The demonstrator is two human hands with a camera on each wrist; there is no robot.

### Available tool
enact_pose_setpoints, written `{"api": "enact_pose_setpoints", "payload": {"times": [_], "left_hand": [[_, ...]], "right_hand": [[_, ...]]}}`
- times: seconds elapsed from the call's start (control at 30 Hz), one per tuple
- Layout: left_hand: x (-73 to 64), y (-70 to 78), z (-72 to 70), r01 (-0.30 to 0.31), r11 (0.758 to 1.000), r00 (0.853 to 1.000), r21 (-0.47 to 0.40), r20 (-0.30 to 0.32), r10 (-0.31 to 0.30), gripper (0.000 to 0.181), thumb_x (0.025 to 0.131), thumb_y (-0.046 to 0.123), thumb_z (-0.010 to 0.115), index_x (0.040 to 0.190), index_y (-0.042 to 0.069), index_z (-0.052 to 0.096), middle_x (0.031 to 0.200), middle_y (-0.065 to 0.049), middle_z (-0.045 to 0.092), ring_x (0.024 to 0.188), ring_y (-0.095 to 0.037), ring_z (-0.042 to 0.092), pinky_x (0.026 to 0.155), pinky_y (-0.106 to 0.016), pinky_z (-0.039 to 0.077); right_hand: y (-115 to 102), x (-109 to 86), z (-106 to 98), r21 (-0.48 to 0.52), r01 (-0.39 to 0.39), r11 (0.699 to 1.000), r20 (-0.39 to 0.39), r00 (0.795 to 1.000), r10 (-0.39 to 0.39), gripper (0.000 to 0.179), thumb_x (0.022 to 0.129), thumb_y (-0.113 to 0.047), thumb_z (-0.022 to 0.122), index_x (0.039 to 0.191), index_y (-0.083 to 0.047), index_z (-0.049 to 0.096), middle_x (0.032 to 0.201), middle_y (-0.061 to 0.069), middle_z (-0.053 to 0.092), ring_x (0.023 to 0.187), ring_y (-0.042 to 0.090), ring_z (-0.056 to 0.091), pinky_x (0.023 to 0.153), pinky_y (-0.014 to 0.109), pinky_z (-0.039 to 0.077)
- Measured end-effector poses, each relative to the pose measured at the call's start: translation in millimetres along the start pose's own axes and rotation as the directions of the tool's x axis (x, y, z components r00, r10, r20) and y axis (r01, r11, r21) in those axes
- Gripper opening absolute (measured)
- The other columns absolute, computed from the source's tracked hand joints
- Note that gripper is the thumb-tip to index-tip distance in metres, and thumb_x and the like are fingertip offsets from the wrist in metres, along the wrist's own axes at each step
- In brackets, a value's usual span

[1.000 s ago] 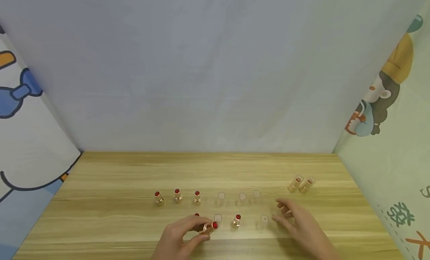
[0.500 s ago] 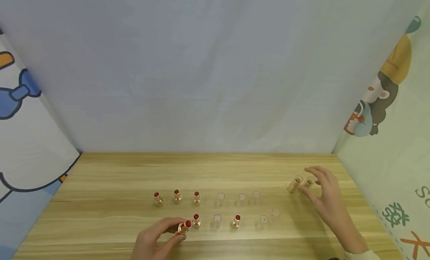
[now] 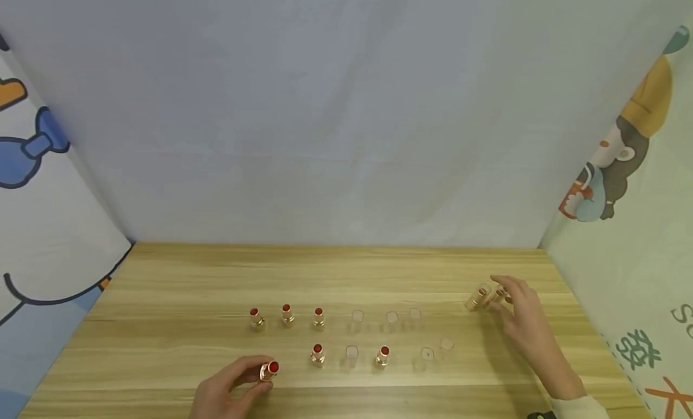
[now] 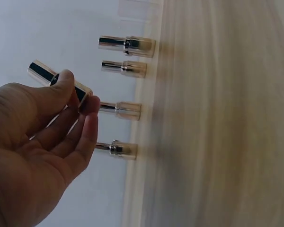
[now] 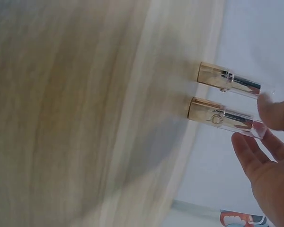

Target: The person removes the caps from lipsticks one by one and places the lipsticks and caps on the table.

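My left hand [image 3: 224, 386] pinches an uncapped lipstick [image 3: 269, 371] with a gold case and red tip, between thumb and fingers. In the left wrist view, this lipstick [image 4: 42, 72] is tilted, held up off the table. At the right, my right hand [image 3: 522, 314] is around the upper part of a capped lipstick [image 3: 496, 297], its thumb and index finger spread apart. The right wrist view has the clear cap [image 5: 258, 129] of that lipstick between the thumb and the fingers. A second capped lipstick [image 3: 477, 299] stands close beside it.
Several uncapped lipsticks stand upright, including one at the far left [image 3: 257, 321], one near the left hand [image 3: 317, 356] and one at mid-table [image 3: 382, 357]. Several clear caps, such as one in the back row [image 3: 357, 320] and one in front [image 3: 427, 357], stand among them.
My left hand has carried the lipstick leftward, away from the group. The right hand has left a clear cap at the front right and moved over to the capped lipsticks.
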State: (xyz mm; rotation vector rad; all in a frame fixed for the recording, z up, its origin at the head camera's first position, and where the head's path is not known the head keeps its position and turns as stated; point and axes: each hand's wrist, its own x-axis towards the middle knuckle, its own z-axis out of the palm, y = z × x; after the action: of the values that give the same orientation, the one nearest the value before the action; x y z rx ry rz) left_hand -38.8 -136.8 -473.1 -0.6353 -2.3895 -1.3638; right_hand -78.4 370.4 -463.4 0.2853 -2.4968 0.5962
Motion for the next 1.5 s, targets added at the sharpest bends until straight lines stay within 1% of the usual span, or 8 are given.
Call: {"api": "enact_pose_setpoints", "payload": {"times": [0.1, 0.17, 0.23, 0.3, 0.43, 0.8, 1.13, 1.5], "left_hand": [[-2.4, 1.5, -1.4, 0.232, 0.972, 0.973, 0.024, 0.013, -0.232, 0.044, 0.068, -0.011, 0.088, 0.105, 0.009, 0.075, 0.09, 0.002, 0.08, 0.081, 0.008, 0.07, 0.072, -0.009, 0.058], [-1.8, 1.9, -2.4, 0.405, 0.914, 0.913, 0.029, 0.037, -0.405, 0.039, 0.072, -0.008, 0.088, 0.106, 0.008, 0.076, 0.093, -0.002, 0.08, 0.081, 0.005, 0.071, 0.072, -0.012, 0.06], [-0.1, 0.6, -3.6, 0.544, 0.838, 0.836, 0.031, 0.067, -0.545, 0.035, 0.076, -0.006, 0.087, 0.108, 0.005, 0.076, 0.098, -0.006, 0.081, 0.083, 0.0, 0.073, 0.074, -0.015, 0.062], [2.0, -1.1, -4.7, 0.633, 0.774, 0.769, 0.029, 0.094, -0.632, 0.034, 0.079, -0.004, 0.086, 0.11, 0.002, 0.076, 0.103, -0.01, 0.08, 0.087, -0.005, 0.075, 0.078, -0.017, 0.062], [4.1, -5.6, -5.4, 0.682, 0.731, 0.723, 0.036, 0.116, -0.681, 0.033, 0.08, -0.003, 0.086, 0.111, 0.001, 0.075, 0.106, -0.012, 0.08, 0.088, -0.009, 0.076, 0.079, -0.017, 0.062], [5.3, -12.9, -0.6, 0.674, 0.733, 0.719, 0.093, 0.142, -0.68, 0.032, 0.079, 0.002, 0.087, 0.109, 0.008, 0.078, 0.096, -0.003, 0.08, 0.083, -0.006, 0.074, 0.073, -0.017, 0.06], [10.8, -9.4, 1.0, 0.68, 0.727, 0.716, 0.091, 0.127, -0.686, 0.03, 0.077, -0.006, 0.086, 0.104, 0.005, 0.078, 0.09, -0.003, 0.075, 0.074, -0.003, 0.066, 0.067, -0.017, 0.059], [10.8, -10.4, 1.5, 0.667, 0.737, 0.728, 0.11, 0.114, -0.676, 0.033, 0.077, -0.005, 0.087, 0.108, 0.001, 0.078, 0.092, -0.004, 0.077, 0.073, -0.003, 0.067, 0.067, -0.017, 0.059]], "right_hand": [[2.3, -1.0, 1.6, 0.012, -0.011, 1.0, -0.007, 1.0, 0.011, 0.055, 0.074, 0.025, 0.077, 0.124, 0.009, 0.062, 0.114, 0.029, 0.065, 0.093, 0.037, 0.063, 0.077, 0.015, 0.051], [3.2, -1.7, 2.1, 0.023, -0.031, 0.999, -0.006, 0.999, 0.031, 0.052, 0.076, 0.029, 0.072, 0.123, 0.009, 0.063, 0.113, 0.028, 0.065, 0.092, 0.036, 0.063, 0.078, 0.008, 0.048], [4.7, -2.5, 2.4, 0.029, -0.051, 0.998, -0.003, 0.999, 0.051, 0.05, 0.078, 0.03, 0.068, 0.123, 0.008, 0.064, 0.112, 0.026, 0.064, 0.091, 0.035, 0.063, 0.078, 0.002, 0.046], [6.0, -3.1, 2.6, 0.032, -0.067, 0.997, -0.003, 0.998, 0.067, 0.048, 0.079, 0.03, 0.066, 0.122, 0.008, 0.064, 0.112, 0.024, 0.065, 0.089, 0.034, 0.063, 0.078, -0.002, 0.043], [8.2, -4.2, 3.0, 0.038, -0.076, 0.996, -0.009, 0.997, 0.076, 0.044, 0.081, 0.029, 0.066, 0.119, 0.007, 0.065, 0.113, 0.022, 0.066, 0.09, 0.032, 0.064, 0.079, -0.003, 0.043], [7.4, -15.6, 1.3, 0.067, -0.062, 0.996, -0.08, 0.994, 0.068, 0.048, 0.075, 0.032, 0.07, 0.116, 0.009, 0.066, 0.108, 0.021, 0.066, 0.104, -0.022, 0.04, 0.086, -0.009, 0.039], [-35.7, -11.8, -16.1, 0.164, -0.124, 0.979, -0.053, 0.989, 0.134, 0.043, 0.082, 0.029, 0.067, 0.12, 0.008, 0.066, 0.113, 0.017, 0.065, 0.107, -0.022, 0.046, 0.09, -0.006, 0.043], [-93.5, 0.1, -44.3, 0.258, -0.021, 0.966, -0.069, 0.997, 0.04, 0.058, 0.076, 0.031, 0.07, 0.126, 0.001, 0.069, 0.117, 0.007, 0.067, 0.107, -0.011, 0.06, 0.092, 0.004, 0.053]]}}
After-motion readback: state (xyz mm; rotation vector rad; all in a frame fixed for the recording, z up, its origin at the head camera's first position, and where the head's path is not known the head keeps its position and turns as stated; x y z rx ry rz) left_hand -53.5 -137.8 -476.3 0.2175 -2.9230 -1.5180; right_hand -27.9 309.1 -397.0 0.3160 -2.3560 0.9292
